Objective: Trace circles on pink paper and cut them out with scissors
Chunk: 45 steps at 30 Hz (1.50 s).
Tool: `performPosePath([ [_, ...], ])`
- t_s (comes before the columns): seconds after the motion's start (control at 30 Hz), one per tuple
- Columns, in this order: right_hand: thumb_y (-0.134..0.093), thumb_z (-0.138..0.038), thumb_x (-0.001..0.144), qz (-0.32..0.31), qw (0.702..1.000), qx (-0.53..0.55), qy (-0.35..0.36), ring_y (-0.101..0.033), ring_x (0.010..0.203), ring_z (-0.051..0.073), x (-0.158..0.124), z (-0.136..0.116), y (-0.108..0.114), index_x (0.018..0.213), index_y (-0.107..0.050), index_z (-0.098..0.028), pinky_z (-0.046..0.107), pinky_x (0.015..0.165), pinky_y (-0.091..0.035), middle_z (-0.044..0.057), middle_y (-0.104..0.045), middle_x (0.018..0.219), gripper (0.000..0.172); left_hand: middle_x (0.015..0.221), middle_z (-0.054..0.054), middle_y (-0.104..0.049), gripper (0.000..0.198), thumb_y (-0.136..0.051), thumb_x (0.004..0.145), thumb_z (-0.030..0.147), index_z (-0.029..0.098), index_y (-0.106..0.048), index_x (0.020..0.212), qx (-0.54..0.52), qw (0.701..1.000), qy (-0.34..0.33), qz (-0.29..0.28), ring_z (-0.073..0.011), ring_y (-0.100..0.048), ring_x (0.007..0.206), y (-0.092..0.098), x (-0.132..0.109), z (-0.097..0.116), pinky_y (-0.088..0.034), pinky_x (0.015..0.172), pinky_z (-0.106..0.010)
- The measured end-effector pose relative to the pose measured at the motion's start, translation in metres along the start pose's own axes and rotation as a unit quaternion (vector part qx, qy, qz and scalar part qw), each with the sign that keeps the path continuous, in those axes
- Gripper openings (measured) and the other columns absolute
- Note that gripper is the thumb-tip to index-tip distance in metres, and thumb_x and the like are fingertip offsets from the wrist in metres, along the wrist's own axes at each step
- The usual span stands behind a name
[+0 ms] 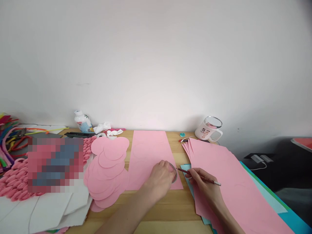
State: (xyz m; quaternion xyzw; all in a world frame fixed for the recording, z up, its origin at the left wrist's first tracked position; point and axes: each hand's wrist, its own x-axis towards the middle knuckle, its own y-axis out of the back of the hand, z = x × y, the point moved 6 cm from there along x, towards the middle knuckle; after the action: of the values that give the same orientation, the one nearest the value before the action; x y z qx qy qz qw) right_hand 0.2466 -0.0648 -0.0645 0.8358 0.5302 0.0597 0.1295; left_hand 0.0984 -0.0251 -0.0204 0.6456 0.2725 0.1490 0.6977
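Note:
A pink paper sheet (151,146) lies lengthwise before me, with faint curved lines on its surface. On its right edge rests a round grey-rimmed disc (173,172), mostly covered by my left hand (162,177), whose closed fingers press and grip it. My right hand (203,185) is closed around a dark red pencil (211,181). The pencil's tip points left, close to the disc's rim. Left of the sheet is a loose heap of pink paper circles (107,178). A stack of pink sheets (226,175) lies under and beyond my right hand.
A white mug (207,130) stands at the back right, near a small teal lid (182,134). A white bottle (83,121) and crumpled tissues (102,127) are at the back left. White sheets (48,211) and pink braided material (14,178) fill the left side.

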Motion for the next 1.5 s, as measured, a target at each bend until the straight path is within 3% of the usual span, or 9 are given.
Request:
performPosePath([
  [0.2, -0.059, -0.045, 0.072, 0.000, 1.000, -0.008, 0.010, -0.060, 0.059, 0.020, 0.002, -0.011, -0.004, 0.069, -0.069, -0.014, 0.027, 0.056, -0.047, 0.008, -0.071, 0.071, 0.032, 0.090, -0.012, -0.059, 0.018, -0.060, 0.070, 0.012, 0.015, -0.063, 0.088, -0.005, 1.000, 0.000, -0.009, -0.0240, -0.051, 0.091, 0.001, 0.000, 0.000, -0.041, 0.066, -0.029],
  [0.4, -0.060, -0.043, 0.070, -0.019, 1.000, -0.004, 0.003, -0.058, 0.056, 0.019, 0.006, -0.004, -0.005, 0.069, -0.070, -0.014, 0.027, 0.054, -0.046, 0.008, -0.070, 0.069, 0.031, 0.090, -0.012, -0.060, 0.014, -0.057, 0.073, 0.012, 0.015, -0.063, 0.085, -0.009, 1.000, 0.005, -0.018, -0.0235, -0.050, 0.092, 0.002, 0.000, 0.000, -0.040, 0.065, -0.028],
  [0.57, -0.060, -0.044, 0.070, -0.026, 1.000, -0.013, 0.000, -0.058, 0.055, 0.019, 0.004, 0.002, -0.003, 0.067, -0.068, -0.014, 0.027, 0.055, -0.046, 0.007, -0.070, 0.066, 0.032, 0.095, -0.013, -0.058, 0.028, -0.060, 0.068, 0.012, 0.016, -0.060, 0.096, -0.016, 1.000, 0.006, -0.020, -0.0243, -0.050, 0.092, 0.001, 0.001, -0.002, -0.040, 0.063, -0.028],
  [0.77, -0.059, -0.047, 0.073, 0.003, 0.999, -0.033, 0.012, -0.057, 0.057, 0.018, -0.023, 0.003, -0.002, 0.063, -0.063, -0.016, 0.023, 0.052, -0.044, 0.005, -0.066, 0.060, 0.034, 0.098, -0.013, -0.056, 0.042, -0.062, 0.065, 0.012, 0.016, -0.055, 0.106, -0.025, 0.999, 0.011, -0.026, -0.0254, -0.049, 0.093, 0.001, 0.003, -0.003, -0.041, 0.062, -0.029],
  [0.93, -0.051, -0.055, 0.077, 0.009, 0.998, -0.059, -0.001, -0.049, 0.043, 0.013, -0.050, 0.008, -0.009, 0.064, -0.062, -0.016, 0.020, 0.038, -0.036, 0.002, -0.061, 0.054, 0.042, 0.101, -0.013, -0.055, 0.038, -0.062, 0.067, 0.015, 0.017, -0.056, 0.105, -0.035, 0.999, 0.019, -0.031, -0.0250, -0.049, 0.091, 0.000, 0.004, -0.003, -0.041, 0.061, -0.030],
  [1.1, -0.054, -0.053, 0.076, -0.003, 0.995, -0.072, 0.070, -0.057, 0.052, 0.015, -0.064, -0.003, -0.025, 0.061, -0.062, -0.016, 0.018, 0.046, -0.044, 0.001, -0.060, 0.053, 0.040, 0.103, -0.014, -0.054, 0.042, -0.061, 0.068, 0.017, 0.019, -0.055, 0.109, -0.033, 0.999, 0.026, -0.033, -0.0268, -0.049, 0.093, -0.002, 0.010, -0.004, -0.042, 0.064, -0.032],
  [1.3, -0.055, -0.051, 0.078, -0.071, 0.993, 0.014, 0.090, -0.065, 0.066, 0.017, -0.074, -0.015, -0.051, 0.080, -0.064, -0.017, 0.019, 0.058, -0.051, 0.006, -0.068, 0.073, 0.035, 0.102, -0.013, -0.054, 0.032, -0.055, 0.073, 0.017, 0.022, -0.059, 0.105, -0.029, 0.999, 0.029, -0.035, -0.0264, -0.049, 0.093, -0.004, 0.016, -0.008, -0.042, 0.065, -0.032],
  [1.5, -0.055, -0.044, 0.080, -0.119, 0.984, -0.051, 0.125, -0.067, 0.072, 0.020, -0.070, -0.014, -0.049, 0.081, -0.066, -0.017, 0.020, 0.064, -0.053, 0.006, -0.068, 0.071, 0.029, 0.103, -0.013, -0.053, 0.037, -0.055, 0.072, 0.015, 0.023, -0.059, 0.108, -0.027, 0.998, 0.032, -0.038, -0.0260, -0.049, 0.092, -0.003, 0.016, -0.009, -0.042, 0.065, -0.032],
])
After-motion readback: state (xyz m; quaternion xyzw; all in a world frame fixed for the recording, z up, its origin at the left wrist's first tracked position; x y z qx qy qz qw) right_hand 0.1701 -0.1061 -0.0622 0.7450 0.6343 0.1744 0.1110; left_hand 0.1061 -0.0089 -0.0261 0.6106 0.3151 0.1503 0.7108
